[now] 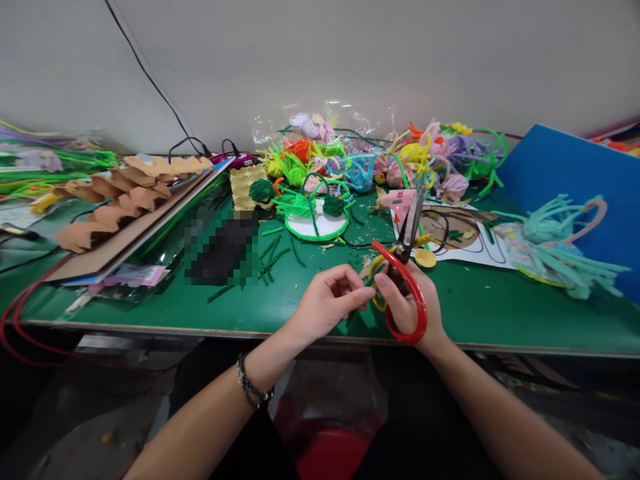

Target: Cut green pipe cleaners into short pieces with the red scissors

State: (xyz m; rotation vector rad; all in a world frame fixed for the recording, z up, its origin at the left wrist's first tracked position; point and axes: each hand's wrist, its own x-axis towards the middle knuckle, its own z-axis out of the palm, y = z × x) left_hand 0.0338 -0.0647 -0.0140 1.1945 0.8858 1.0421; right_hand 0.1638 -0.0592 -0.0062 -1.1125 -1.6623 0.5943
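Red-handled scissors (419, 303) are in my right hand (420, 310), their dark blades pointing up and away. A yellow fuzzy stem (376, 267) curves between my two hands, beside the scissors. My left hand (333, 300) is pinched closed at the left of the scissors, its fingertips at the lower part of the yellow stem; what exactly lies between them is too small to make out. Just beyond my hands are a small yellow disc (425, 258) and a pink glue gun (399, 200). A green-rimmed white round piece (316, 223) with green fuzzy stems lies farther back.
Cut green stem pieces (270, 257) lie on the green table (280, 307). Cardboard strips and boards (127, 223) are at the left. Colourful fuzzy-stem bundles (360, 170) line the back. A turquoise bundle (555, 233) and a blue board (545, 167) stand at the right.
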